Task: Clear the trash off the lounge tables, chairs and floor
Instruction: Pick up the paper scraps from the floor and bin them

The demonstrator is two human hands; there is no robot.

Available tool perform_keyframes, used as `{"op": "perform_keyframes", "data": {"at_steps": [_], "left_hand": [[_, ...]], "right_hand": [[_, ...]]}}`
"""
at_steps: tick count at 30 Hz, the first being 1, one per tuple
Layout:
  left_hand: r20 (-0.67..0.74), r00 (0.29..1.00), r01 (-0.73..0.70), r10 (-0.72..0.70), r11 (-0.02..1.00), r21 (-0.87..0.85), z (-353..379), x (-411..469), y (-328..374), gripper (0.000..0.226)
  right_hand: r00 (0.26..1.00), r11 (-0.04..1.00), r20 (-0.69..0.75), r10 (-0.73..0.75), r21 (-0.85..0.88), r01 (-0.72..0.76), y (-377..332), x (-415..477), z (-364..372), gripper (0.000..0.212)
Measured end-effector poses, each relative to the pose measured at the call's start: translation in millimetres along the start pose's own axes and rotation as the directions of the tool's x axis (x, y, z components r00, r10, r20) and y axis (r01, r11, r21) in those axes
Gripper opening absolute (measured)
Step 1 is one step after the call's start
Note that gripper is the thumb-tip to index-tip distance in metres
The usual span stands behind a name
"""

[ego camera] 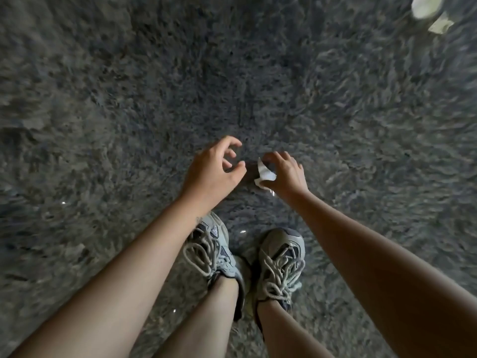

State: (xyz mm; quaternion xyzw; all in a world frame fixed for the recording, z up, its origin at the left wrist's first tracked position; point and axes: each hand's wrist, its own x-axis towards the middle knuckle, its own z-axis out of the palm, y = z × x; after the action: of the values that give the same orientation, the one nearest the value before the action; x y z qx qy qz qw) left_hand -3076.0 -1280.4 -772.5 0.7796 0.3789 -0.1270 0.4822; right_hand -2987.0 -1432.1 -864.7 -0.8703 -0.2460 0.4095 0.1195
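Both bare arms reach down toward twelve o'clock; the left hand (214, 174) hangs loosely curled, and the right hand (287, 174) pinches a paper scrap (265, 174).

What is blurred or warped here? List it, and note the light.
Head view: carpet smears toward the edges, sharper mid-frame. Head view: white scraps top right are blurred; the paper in the right hand is fairly crisp. Head view: wide lens bows the forearms; light dim, even, few glints.
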Motion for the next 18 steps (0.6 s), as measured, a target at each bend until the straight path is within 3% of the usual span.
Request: {"op": "perform_keyframes", "data": {"at_steps": [3, 6, 10, 18], "left_hand": [[-0.011, 1.000, -0.015, 0.015, 1.000, -0.011, 5, 5, -9, 0.026], [-0.010, 1.000, 0.000, 0.000, 1.000, -0.016, 5, 3, -11, 0.026], [-0.006, 0.999, 0.036, -0.036, 0.998, -0.052, -12, -8, 7, 0.024], [-0.019, 0.996, -0.085, 0.085, 0.996, 0.015, -129, -19, 112, 0.031]], "right_hand": [[0.998, 0.990, -0.050, -0.025, -0.136, 0.018, 8, 1, 19, 0.049], [0.999, 0.987, -0.053, 0.012, -0.162, -0.021, 7, 0, 23, 0.032], [0.996, 0.992, -0.007, 0.090, 0.091, -0.089, -18, -15, -2, 0.009], [0.968, 0.936, -0.242, -0.062, 0.323, 0.141, -144, -48, -175, 0.008]]}}
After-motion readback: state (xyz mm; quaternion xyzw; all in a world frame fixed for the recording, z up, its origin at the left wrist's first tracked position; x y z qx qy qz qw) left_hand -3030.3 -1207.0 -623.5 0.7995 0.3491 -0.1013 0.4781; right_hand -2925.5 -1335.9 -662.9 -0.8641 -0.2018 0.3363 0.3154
